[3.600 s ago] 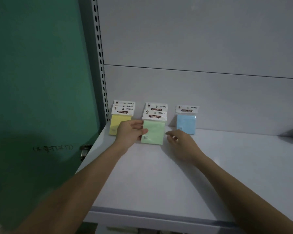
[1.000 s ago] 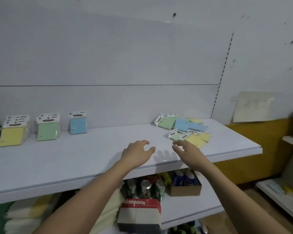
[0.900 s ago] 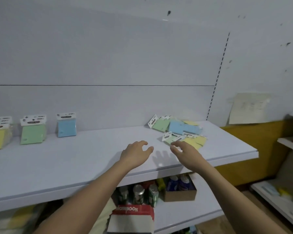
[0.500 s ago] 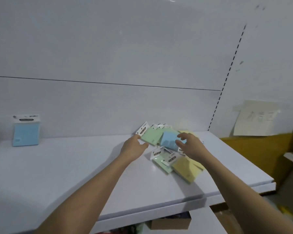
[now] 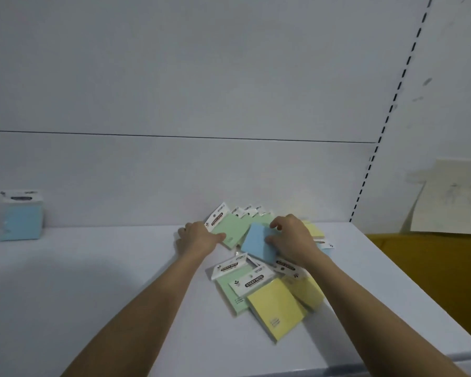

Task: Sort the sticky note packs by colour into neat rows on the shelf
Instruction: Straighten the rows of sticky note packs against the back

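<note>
Green pack, blue pack and yellow pack on a white shelf

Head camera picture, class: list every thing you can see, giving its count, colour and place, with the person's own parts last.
Shelf: one, white, across the lower picture.
Back panel: white, behind the shelf.
Sorted blue pack: one in view, standing far left against the panel.
Blue pack: one, in the pile's middle.
Green packs: several, back left and front left of the pile; exact count unclear.
Yellow packs: several, front and right of the pile.
Paper sheet: one, cream, on the right wall.
Left hand: on a green pack.
Right hand: fingers on the blue pack.
</note>
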Action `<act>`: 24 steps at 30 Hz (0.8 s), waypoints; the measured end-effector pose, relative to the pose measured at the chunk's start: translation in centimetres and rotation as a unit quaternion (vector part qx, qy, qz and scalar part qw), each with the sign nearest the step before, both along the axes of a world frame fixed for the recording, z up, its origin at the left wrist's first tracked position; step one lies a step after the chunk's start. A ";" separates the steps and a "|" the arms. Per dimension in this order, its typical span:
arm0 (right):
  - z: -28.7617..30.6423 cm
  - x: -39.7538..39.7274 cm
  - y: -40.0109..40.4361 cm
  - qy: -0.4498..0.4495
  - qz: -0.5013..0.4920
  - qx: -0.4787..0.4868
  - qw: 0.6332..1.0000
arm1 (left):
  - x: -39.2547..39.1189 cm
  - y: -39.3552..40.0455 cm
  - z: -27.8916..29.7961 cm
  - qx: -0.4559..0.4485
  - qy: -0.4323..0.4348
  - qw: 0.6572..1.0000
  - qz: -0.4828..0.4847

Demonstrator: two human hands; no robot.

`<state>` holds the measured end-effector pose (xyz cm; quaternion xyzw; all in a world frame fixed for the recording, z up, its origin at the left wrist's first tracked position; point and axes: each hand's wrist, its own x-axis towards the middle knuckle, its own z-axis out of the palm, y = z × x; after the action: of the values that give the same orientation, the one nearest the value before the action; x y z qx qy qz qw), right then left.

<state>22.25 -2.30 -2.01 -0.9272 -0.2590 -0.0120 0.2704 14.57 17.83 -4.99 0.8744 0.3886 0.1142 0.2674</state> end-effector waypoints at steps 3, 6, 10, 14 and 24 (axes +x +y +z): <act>-0.6 0.8 -0.2 0.038 0.012 0.027 0.999 | -0.1 -0.4 0.0 -0.041 -0.056 0.998 0.012; -0.2 1.4 -0.9 0.079 0.052 0.051 0.994 | -1.0 -1.4 0.5 -0.181 -0.220 0.959 0.004; 1.2 2.5 -1.6 0.189 0.098 0.193 0.958 | -3.1 -2.7 2.6 -0.303 -0.365 0.879 0.042; 2.0 2.1 -1.3 0.368 0.150 0.322 0.859 | -6.5 -3.3 4.0 -0.308 -0.407 0.856 0.083; 2.5 -5.2 3.4 0.524 0.243 0.361 0.733 | -17.1 -3.2 5.0 -0.285 -0.453 0.831 0.150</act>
<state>17.08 1.07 0.53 -0.5253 -0.2690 0.4490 0.6709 -2.56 14.60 0.01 0.5405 0.3657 0.4202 0.6305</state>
